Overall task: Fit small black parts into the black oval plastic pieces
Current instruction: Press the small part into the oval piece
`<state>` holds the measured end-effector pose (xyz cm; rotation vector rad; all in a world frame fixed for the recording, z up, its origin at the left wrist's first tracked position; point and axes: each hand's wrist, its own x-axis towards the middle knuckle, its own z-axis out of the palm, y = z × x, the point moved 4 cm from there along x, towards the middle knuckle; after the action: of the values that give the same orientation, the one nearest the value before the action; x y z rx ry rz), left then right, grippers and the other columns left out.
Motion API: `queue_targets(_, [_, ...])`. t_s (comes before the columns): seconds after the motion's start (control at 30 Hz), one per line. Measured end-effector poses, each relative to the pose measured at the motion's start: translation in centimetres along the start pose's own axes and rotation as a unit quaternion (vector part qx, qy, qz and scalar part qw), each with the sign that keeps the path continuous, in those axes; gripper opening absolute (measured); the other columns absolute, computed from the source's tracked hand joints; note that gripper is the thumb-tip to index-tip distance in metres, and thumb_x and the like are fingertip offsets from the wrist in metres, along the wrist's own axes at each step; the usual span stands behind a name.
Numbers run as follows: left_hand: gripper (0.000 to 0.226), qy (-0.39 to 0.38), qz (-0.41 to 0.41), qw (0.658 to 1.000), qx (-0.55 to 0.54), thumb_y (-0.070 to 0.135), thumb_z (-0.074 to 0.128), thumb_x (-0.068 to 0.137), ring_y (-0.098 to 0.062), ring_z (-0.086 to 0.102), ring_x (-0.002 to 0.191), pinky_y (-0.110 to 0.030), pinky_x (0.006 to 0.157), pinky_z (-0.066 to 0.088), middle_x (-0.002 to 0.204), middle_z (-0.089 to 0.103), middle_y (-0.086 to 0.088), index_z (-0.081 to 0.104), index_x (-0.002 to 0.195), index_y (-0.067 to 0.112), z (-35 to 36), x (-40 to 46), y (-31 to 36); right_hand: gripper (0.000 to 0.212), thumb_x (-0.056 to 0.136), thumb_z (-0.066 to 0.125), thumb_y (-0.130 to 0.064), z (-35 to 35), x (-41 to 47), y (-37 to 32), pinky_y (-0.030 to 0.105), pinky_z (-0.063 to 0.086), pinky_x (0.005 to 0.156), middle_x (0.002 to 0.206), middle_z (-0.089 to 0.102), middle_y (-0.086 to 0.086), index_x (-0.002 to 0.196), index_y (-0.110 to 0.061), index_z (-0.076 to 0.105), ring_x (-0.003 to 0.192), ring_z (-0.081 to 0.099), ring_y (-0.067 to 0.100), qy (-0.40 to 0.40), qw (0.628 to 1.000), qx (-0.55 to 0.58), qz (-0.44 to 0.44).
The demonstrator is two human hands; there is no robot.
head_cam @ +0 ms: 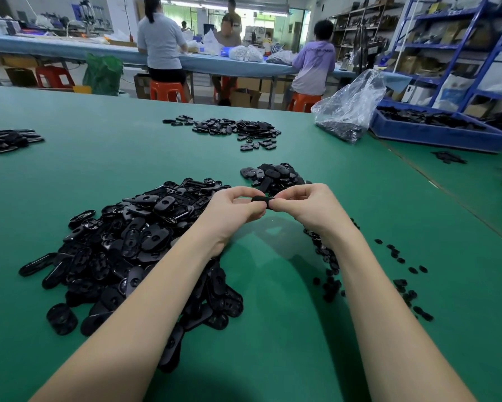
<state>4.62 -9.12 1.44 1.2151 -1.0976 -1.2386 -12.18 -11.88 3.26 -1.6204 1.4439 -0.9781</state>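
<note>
Head view: just above the centre of the frame, both hands meet over the green table (273, 358). The left hand (232, 211) and the right hand (304, 204) each pinch an end of 1 black oval piece (262, 201), held edge-on between the fingertips and lifted clear of the table. Whether a small part already sits in it is hidden by the fingers.

The step in hand looks like the fitting itself: seating or pressing a small part into the held oval. The next move probably calls for a firm thumb press until the part sits flush, then putting the finished piece aside.

At left centre lies the big heap of oval pieces (133, 245), partly under the left forearm. The loose small black parts (400, 282) scatter at lower right, beside the right forearm. A smaller pile (275, 174) sits just beyond the hands, possibly finished pieces. A clear plastic bag (351, 108) and a blue tray (435, 134) stand at upper right.
</note>
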Motion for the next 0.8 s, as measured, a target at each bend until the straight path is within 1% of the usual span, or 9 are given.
queue_targets(0.13, [0.016,0.014,0.007,1.0,0.016,-0.004,0.069,0.086,-0.012,0.066,0.069,-0.014,0.068,0.054,0.079,0.073,-0.008,0.072,0.092,0.01,-0.1,0.0,0.0,0.012,0.079,0.082,-0.031,0.5,0.1,0.2,0.008,0.032,0.042,0.05,0.056,-0.019,0.074,-0.023,0.075,0.043,0.046,-0.002,0.001,0.999,-0.034,-0.012])
queue_targets(0.27, [0.016,0.026,0.012,0.999,0.026,-0.004,0.069,0.086,-0.012,0.067,0.07,-0.015,0.07,0.055,0.079,0.073,-0.007,0.072,0.089,0.011,-0.2,0.0,0.0,0.014,0.078,0.082,-0.034,0.8,0.1,0.3,0.008,0.036,0.046,0.052,0.059,-0.017,0.073,-0.023,0.074,0.047,0.048,-0.002,0.014,0.999,-0.041,-0.021])
queue_targets(0.43, [0.016,0.038,0.011,0.999,0.035,-0.004,0.069,0.087,-0.015,0.067,0.073,-0.02,0.077,0.055,0.081,0.073,-0.01,0.071,0.089,0.012,0.0,0.2,-0.2,0.015,0.077,0.083,-0.031,1.1,0.1,0.2,0.006,0.036,0.046,0.049,0.061,-0.018,0.07,-0.022,0.072,0.045,0.051,-0.005,0.037,0.997,-0.054,-0.037])
queue_targets(0.53, [0.019,0.048,0.017,0.998,0.04,-0.003,0.069,0.087,-0.015,0.068,0.073,-0.023,0.081,0.056,0.078,0.073,-0.007,0.07,0.085,0.015,-0.1,0.2,-0.4,0.014,0.078,0.082,-0.029,1.3,0.0,0.1,0.006,0.036,0.046,0.048,0.06,-0.019,0.07,-0.022,0.072,0.045,0.052,-0.005,0.044,0.996,-0.062,-0.048])
queue_targets(0.63, [0.019,0.056,0.023,0.996,0.058,-0.001,0.07,0.087,-0.015,0.068,0.074,-0.026,0.083,0.055,0.077,0.074,-0.004,0.07,0.084,0.017,-0.2,0.3,-0.5,0.013,0.079,0.081,-0.028,1.6,-0.1,0.1,0.005,0.036,0.045,0.047,0.06,-0.02,0.072,-0.021,0.073,0.044,0.052,-0.006,0.051,0.995,-0.059,-0.056])
queue_targets(0.73, [0.018,0.069,0.028,0.994,0.076,0.001,0.071,0.086,-0.015,0.069,0.074,-0.026,0.082,0.056,0.077,0.075,-0.003,0.07,0.084,0.019,-0.4,0.4,-0.6,0.013,0.079,0.081,-0.027,1.9,-0.2,0.2,0.005,0.036,0.045,0.047,0.06,-0.019,0.072,-0.021,0.072,0.044,0.052,-0.006,0.054,0.996,-0.049,-0.056])
queue_targets(0.8, [0.017,0.065,0.032,0.995,0.065,0.002,0.073,0.085,-0.015,0.07,0.075,-0.026,0.082,0.056,0.078,0.076,-0.004,0.071,0.084,0.019,-0.4,0.3,-0.6,0.013,0.08,0.081,-0.028,1.8,-0.1,0.3,0.006,0.037,0.046,0.05,0.062,-0.018,0.073,-0.021,0.072,0.045,0.052,-0.005,0.05,0.997,-0.04,-0.053])
